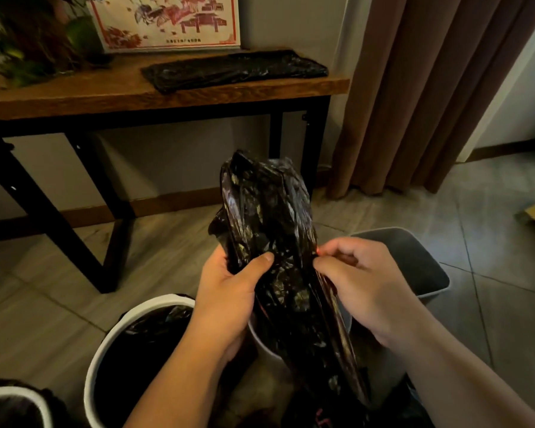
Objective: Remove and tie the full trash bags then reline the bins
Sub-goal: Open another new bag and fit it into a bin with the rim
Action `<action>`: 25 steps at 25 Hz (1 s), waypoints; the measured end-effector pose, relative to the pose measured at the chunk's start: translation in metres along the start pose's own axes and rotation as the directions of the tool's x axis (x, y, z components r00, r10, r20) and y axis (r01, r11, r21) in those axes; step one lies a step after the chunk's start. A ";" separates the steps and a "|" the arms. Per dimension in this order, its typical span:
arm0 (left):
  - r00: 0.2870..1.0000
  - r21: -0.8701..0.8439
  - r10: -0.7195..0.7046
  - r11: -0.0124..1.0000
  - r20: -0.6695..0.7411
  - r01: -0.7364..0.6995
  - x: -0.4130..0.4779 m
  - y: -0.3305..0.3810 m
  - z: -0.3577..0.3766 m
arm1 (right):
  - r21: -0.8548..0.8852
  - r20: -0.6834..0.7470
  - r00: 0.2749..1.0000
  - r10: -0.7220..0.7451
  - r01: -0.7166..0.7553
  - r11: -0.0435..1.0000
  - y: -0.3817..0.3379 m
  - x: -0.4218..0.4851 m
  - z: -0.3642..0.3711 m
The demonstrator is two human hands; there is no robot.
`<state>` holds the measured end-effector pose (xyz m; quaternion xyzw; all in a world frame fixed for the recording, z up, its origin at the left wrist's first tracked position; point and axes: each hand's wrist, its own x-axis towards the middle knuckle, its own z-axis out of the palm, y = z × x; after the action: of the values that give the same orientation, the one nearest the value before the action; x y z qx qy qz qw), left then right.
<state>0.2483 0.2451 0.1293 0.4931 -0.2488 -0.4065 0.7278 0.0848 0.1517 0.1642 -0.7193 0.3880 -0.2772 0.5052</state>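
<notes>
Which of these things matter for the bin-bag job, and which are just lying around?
In the job: black bag held by left hand and right hand; white bin; grey bin; folded bags on the table.
Just lying about: plant, poster, curtain.

bag: crumpled black trash bag held upright at centre | left hand: grips its left side, thumb across the front | right hand: pinches its right edge | near left: white bin, black-lined | right: grey bin | far: folded black bags on wooden table
</notes>
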 end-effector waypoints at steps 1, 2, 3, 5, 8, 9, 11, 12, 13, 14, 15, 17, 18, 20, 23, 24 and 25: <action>1.000 0.011 -0.018 1.000 -0.017 0.018 0.001 -0.004 -0.004 | 0.009 -0.020 1.000 0.010 -0.009 1.000 0.003 0.003 0.000; 0.999 0.026 -0.029 0.999 -0.040 0.031 0.001 -0.007 -0.008 | 0.012 -0.042 0.999 0.007 -0.006 1.000 0.004 0.004 0.000; 0.997 0.045 -0.034 0.998 -0.070 0.037 0.002 -0.010 -0.012 | 0.012 -0.067 0.998 -0.002 0.003 1.000 0.006 0.006 -0.001; 0.990 0.084 -0.036 0.995 -0.139 0.048 0.004 -0.015 -0.021 | 0.015 -0.120 0.993 -0.014 0.016 1.000 0.012 0.009 -0.005; 0.965 0.410 0.029 0.908 -0.261 0.084 0.001 -0.017 -0.036 | -0.062 -0.207 0.977 -0.047 0.035 0.997 0.021 0.016 -0.015; 0.947 0.622 0.127 0.778 -0.296 0.090 -0.001 -0.017 -0.041 | -0.099 -0.201 0.977 -0.075 0.056 0.994 0.022 0.017 -0.017; 0.894 0.922 0.429 0.385 -0.133 -0.048 -0.006 -0.010 -0.046 | -0.182 -0.092 0.984 -0.153 0.134 0.974 0.022 0.017 -0.022; 0.859 0.965 0.510 0.203 0.039 -0.164 -0.005 -0.004 -0.044 | -0.215 -0.009 0.983 -0.186 0.179 0.960 0.021 0.017 -0.024; 0.828 0.957 0.517 0.057 0.215 -0.284 0.001 0.004 -0.041 | -0.230 0.071 0.977 -0.201 0.212 0.950 0.020 0.016 -0.024; 0.803 0.918 0.463 -0.064 0.374 -0.391 0.011 0.011 -0.038 | -0.232 0.134 0.972 -0.195 0.222 0.947 0.018 0.016 -0.024; 0.793 0.873 0.369 -0.153 0.484 -0.462 0.023 0.020 -0.036 | -0.234 0.178 0.968 -0.180 0.219 0.947 0.016 0.016 -0.022; 0.822 0.829 0.155 -0.235 0.548 -0.508 0.042 0.036 -0.031 | -0.240 0.219 0.959 -0.180 0.231 0.943 0.011 0.017 -0.020; 0.845 0.825 0.056 -0.257 0.532 -0.503 0.050 0.043 -0.029 | -0.221 0.222 0.954 -0.202 0.251 0.942 0.008 0.017 -0.019; 0.876 0.832 -0.054 -0.288 0.480 -0.474 0.059 0.053 -0.030 | -0.152 0.184 0.952 -0.244 0.273 0.950 0.004 0.018 -0.022; 0.891 0.893 0.124 -0.180 0.437 -0.413 0.062 0.082 -0.037 | -0.277 0.189 0.954 -0.235 0.281 0.919 0.004 0.016 -0.038; 0.897 0.918 0.201 -0.120 0.394 -0.377 0.061 0.095 -0.039 | -0.390 0.211 0.949 -0.235 0.302 0.870 0.007 0.016 -0.042; 0.905 0.938 0.250 -0.064 0.345 -0.340 0.061 0.109 -0.041 | -0.481 0.228 0.941 -0.250 0.332 0.812 0.009 0.017 -0.045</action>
<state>0.3505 0.2351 0.2108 0.7773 -0.5831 0.0366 0.2334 0.0561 0.1132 0.1706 -0.8975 0.2925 -0.1816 0.2755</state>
